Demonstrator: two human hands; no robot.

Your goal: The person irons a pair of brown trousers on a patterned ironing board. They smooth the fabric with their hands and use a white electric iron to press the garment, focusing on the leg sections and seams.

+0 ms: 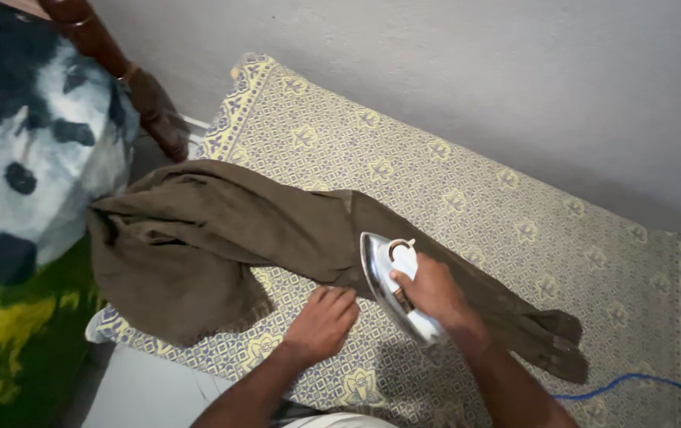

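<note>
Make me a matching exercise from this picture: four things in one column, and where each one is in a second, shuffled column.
1. iron
2. left hand
3. brown garment
4. blue cord

A. pressed on the cloth's near edge
B. spread across the patterned cover
C. gripped in the right hand
D. lying at the cover's lower right

Pairs: 1-C, 2-A, 3-B, 4-D

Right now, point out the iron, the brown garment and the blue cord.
iron [378, 273], head view, on its shiny metal side.
brown garment [198, 230], head view, on the wide folded part at left.
blue cord [626, 382], head view, on its curve by the patterned cover's edge.
</note>
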